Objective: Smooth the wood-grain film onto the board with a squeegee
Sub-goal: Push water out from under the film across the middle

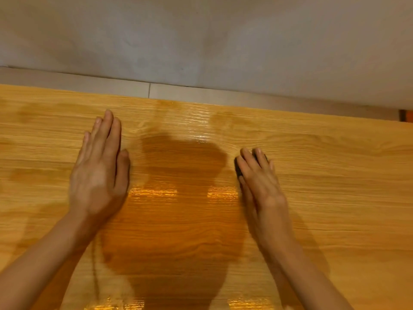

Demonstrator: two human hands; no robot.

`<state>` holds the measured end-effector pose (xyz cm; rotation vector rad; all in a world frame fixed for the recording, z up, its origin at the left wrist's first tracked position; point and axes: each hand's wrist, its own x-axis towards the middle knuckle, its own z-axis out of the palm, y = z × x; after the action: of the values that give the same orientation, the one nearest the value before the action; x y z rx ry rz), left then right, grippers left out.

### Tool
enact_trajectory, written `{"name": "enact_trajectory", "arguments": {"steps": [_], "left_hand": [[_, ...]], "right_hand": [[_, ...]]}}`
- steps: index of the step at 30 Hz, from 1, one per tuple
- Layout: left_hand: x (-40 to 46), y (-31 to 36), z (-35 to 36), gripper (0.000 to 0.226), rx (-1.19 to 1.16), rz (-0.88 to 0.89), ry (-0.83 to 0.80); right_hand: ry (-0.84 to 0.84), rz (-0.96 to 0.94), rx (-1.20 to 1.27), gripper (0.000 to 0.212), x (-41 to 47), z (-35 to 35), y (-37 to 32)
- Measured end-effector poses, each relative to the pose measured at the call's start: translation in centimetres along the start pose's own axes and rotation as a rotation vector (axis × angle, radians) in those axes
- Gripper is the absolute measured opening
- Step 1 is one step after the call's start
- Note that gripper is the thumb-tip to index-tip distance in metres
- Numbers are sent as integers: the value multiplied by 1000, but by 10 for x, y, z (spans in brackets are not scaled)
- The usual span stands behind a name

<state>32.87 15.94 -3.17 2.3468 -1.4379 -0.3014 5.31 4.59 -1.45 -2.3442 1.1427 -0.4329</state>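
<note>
Glossy wood-grain film (324,166) covers the board across the whole lower view, its grain running left to right. My left hand (100,168) lies flat on the film, palm down, fingers together and pointing away from me, holding nothing. My right hand (259,175) presses a small dark squeegee (238,169) against the film. Only dark slivers of the tool show under and between the fingers; most of it is hidden. The two hands are about a forearm's length apart.
The board's far edge (201,103) runs slightly downhill to the right. Beyond it lies a pale tiled strip (134,87) and a grey wall (201,36). A dark shadow of my head and body falls on the film between my arms.
</note>
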Motion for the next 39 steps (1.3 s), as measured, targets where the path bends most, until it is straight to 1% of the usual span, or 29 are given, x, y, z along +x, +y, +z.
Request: {"name": "enact_trajectory", "arguments": {"steps": [1,2,4,6,8,11,13,14,16,18,19,20,21,24,26,27,28,31,33,34,35,37,39], "left_hand": [[1,0,0,59,20,-7,-9],[2,0,0,59,37,-14,-15],[2,0,1,59,57,-20,-16],[1,1,2,59,60,-21,-6],[-1,1,1,58,58,-18,0],[-3,3,2,58,45,-24,1],[-1,4,2,58,44,-26,4],[0,4,1,58,49,-29,3],[1,3,0,58,57,-34,-8],[1,4,0,58,58,-43,-12],[-1,4,0,58,60,-43,-12],[-2,5,0,58,61,-39,-12],[-2,5,0,58,60,-37,-10],[-1,5,0,58,59,-37,-7],[-1,5,0,58,55,-35,-6],[0,5,0,58,54,-35,-3],[0,5,-1,58,53,-34,0],[-1,5,-1,57,51,-33,2],[-2,5,-1,57,54,-34,3],[-2,6,-1,57,53,-33,0],[-2,6,0,57,50,-33,-1],[-1,6,0,58,50,-38,-2],[0,6,-1,58,45,-46,-3]], "right_hand": [[-19,-11,-15,41,15,-4,6],[-6,21,-32,41,36,-7,12],[87,148,-37,41,80,-9,21],[122,221,-19,42,96,-1,22],[85,157,9,44,71,7,14],[-27,-38,45,45,7,7,2],[-91,-166,41,41,4,-1,8],[-92,-163,42,39,19,-5,12],[-31,-46,20,39,62,-2,17],[102,60,-44,38,106,7,19],[162,96,-77,38,115,14,16],[183,112,-94,38,114,20,12],[152,91,-105,42,104,25,6],[-22,-94,-81,63,38,27,-12],[-108,-195,-24,60,13,21,-13],[-122,-234,-28,58,22,19,-10],[-111,-231,-49,56,40,19,-7],[14,-70,-116,45,114,32,-6],[108,29,-74,39,135,39,-10],[106,37,-57,41,128,42,-14],[70,8,-45,46,110,44,-19],[-15,-110,-26,59,60,41,-27],[-93,-209,-8,64,24,36,-31]]}}
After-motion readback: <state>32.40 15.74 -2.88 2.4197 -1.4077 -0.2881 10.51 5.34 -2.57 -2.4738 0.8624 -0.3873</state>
